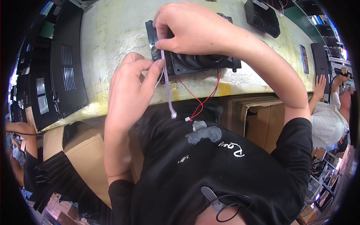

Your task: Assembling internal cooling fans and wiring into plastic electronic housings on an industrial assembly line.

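Note:
A black fan unit with a flat black bracket (151,37) lies on the table in front of me. A pale, translucent strip-like cable (168,88) runs along the bracket and hangs over the table edge, with a whitish end. My left hand (131,82) pinches this cable between thumb and fingers beside the bracket. Just above it, my right hand (183,32) reaches across the fan (202,62) with thumb and fingers closed at the cable's upper part. The exact grip there is partly hidden. Red and black wires (201,102) hang from the fan, ending in a small white connector (188,119).
Black vented panels (67,63) stand along the left side of the table (112,33). A black bin of small parts (262,18) sits at the far right, with a phone-like dark slab (304,59) nearer. Cardboard boxes (262,120) stand below the front edge. Other people work at both sides.

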Motion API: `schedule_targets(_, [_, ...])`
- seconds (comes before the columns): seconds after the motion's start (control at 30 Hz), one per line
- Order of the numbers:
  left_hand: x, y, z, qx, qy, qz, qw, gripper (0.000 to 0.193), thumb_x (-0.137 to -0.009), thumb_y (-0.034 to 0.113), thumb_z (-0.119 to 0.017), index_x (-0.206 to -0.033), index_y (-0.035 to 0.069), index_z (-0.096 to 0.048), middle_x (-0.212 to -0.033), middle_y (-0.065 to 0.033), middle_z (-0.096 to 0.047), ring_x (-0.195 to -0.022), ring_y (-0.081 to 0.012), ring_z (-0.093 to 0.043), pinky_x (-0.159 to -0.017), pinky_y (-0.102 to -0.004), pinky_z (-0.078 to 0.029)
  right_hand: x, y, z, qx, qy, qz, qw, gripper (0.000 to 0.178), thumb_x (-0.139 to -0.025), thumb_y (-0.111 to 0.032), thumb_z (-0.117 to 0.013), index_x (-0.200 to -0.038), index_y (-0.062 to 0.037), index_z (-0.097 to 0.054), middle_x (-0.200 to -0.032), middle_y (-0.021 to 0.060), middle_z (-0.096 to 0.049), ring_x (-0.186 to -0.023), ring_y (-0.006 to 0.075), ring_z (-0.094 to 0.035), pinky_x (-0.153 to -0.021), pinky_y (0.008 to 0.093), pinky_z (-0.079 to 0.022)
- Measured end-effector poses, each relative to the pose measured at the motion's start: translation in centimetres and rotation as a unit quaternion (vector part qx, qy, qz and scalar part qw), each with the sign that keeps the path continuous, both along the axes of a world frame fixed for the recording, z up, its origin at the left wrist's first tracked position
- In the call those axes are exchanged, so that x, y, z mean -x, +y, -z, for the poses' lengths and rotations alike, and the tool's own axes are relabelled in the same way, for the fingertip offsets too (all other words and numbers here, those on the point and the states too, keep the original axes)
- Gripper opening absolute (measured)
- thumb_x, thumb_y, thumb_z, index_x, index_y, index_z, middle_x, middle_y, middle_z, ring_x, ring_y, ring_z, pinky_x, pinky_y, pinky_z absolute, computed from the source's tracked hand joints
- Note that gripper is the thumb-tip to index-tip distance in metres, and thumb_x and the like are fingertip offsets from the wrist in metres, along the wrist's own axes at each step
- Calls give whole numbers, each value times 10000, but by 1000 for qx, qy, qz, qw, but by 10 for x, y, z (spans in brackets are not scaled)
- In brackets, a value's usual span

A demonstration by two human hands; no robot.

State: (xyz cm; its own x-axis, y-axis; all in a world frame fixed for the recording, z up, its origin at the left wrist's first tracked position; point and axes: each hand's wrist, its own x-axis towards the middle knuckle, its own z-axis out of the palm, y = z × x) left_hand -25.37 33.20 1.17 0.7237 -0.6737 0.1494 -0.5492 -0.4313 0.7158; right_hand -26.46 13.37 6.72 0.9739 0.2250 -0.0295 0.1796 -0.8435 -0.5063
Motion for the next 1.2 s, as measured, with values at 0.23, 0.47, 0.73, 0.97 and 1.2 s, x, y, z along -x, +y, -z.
schedule_targets(0.23, [0,-3,11,105,354,-49,928,175,-902,106,-674,-963,-36,-594,-748,-80,-613,-518,-69,-519,-499,-255,-391,2,-2,-8,-45,-5,-8,999,173,-729,-139,-709,-704,29,-676,-732,218,-661,-744,375,-654,-695,432,-520])
schedule_targets(0.47, [-7,-3,12,95,276,-1,956,377,-910,77,-659,-1198,-16,-434,-656,-35,-612,-479,-33,-471,-426,-208,-303,2,-3,-11,-43,4,-5,999,190,-735,-160,-730,-707,24,-690,-726,210,-666,-726,356,-659,-680,418,-519])
schedule_targets(0.73, [-19,5,8,199,442,-24,874,314,-875,111,-705,-1103,-80,-602,-797,-161,-697,-588,-167,-661,-514,-268,-527,22,4,-12,150,-154,-76,974,185,-800,-96,-631,-816,76,-695,-962,272,-663,-932,400,-639,-839,411,-501])
schedule_targets(0.97, [-18,5,20,286,440,21,851,245,-888,67,-688,-1073,-92,-661,-915,-178,-691,-636,-189,-685,-518,-259,-551,8,-12,-7,-114,4,-71,991,185,-807,-94,-612,-827,68,-698,-1059,288,-643,-1031,408,-607,-903,408,-478])
schedule_targets(1.2, [-13,-3,21,284,374,-38,882,191,-858,31,-718,-992,-99,-681,-827,-131,-679,-552,-144,-644,-467,-232,-502,12,-10,0,14,-79,-84,993,174,-822,-91,-605,-872,49,-694,-1116,284,-621,-1062,410,-583,-947,413,-447])
